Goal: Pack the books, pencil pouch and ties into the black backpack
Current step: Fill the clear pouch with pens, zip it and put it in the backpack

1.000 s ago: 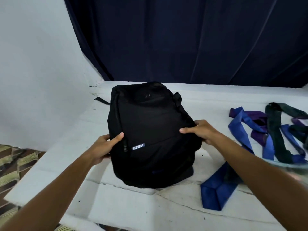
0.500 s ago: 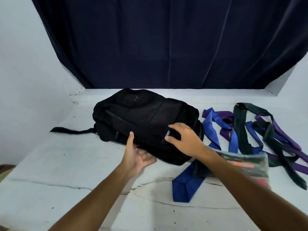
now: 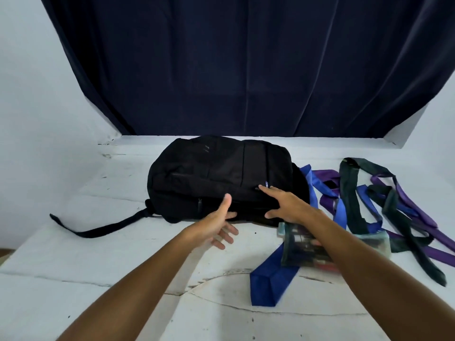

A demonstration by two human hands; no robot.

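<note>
Black backpack (image 3: 221,178) lies flat so my 2 spread, empty hands, left hand (image 3: 216,223) and right hand (image 3: 286,205), can find its zip.

The backpack (image 3: 221,178) was plain black with a small blue logo tag (image 3: 266,184). Toward the right edge of the white table (image 3: 73,279) lay ties (image 3: 369,200) in royal blue, purple and black. The pencil pouch (image 3: 302,244) looked translucent, possibly green-tinted. The curtain (image 3: 246,65) was navy.

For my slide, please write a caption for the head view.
Both open hands, left and right, at the black backpack lying flat; ties and pencil pouch wait unpacked.
</note>
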